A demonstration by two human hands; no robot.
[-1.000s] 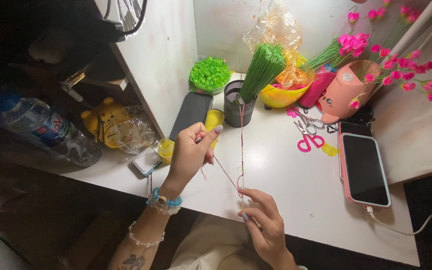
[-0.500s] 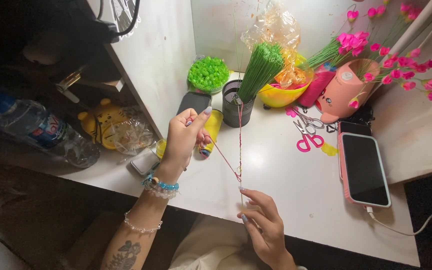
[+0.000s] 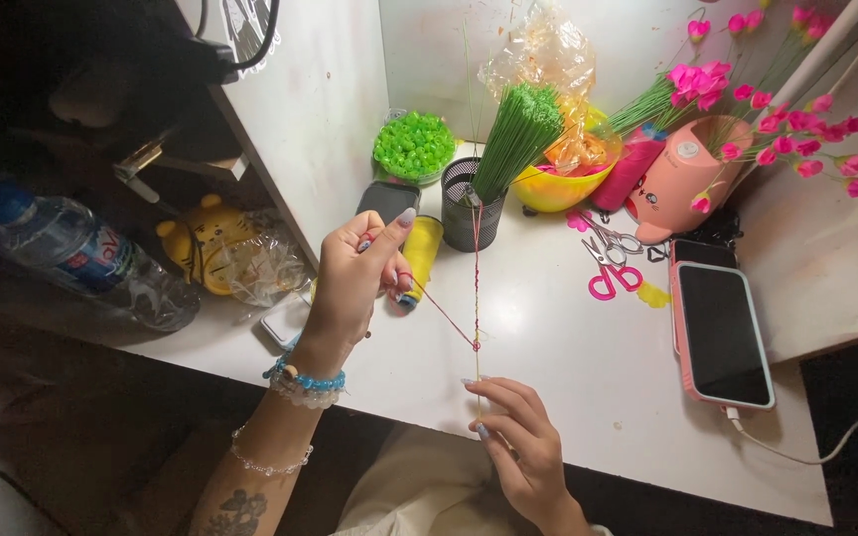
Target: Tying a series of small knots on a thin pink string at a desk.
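My right hand (image 3: pixel 516 445) pinches the lower end of a thin green wire stem (image 3: pixel 476 288) that stands upright over the white desk (image 3: pixel 568 347). A red thread (image 3: pixel 444 313) is wound around the stem and runs taut up and left to my left hand (image 3: pixel 355 283). That hand, with bead bracelets at the wrist, pulls the thread between thumb and fingers. A yellow spool (image 3: pixel 421 248) lies on the desk just behind the left hand.
A black mesh cup (image 3: pixel 469 213) full of green wires stands behind the stem. Pink scissors (image 3: pixel 608 268), a phone in a pink case (image 3: pixel 725 333) on a cable, a pink holder (image 3: pixel 682 179) with pink flowers, a yellow bowl (image 3: pixel 553 189), a green bead tub (image 3: pixel 414 147); water bottle (image 3: pixel 81 253) at left.
My left hand has moved up and away from the stem, drawing the red thread out longer and tighter. My right hand keeps holding the stem's lower end in place.
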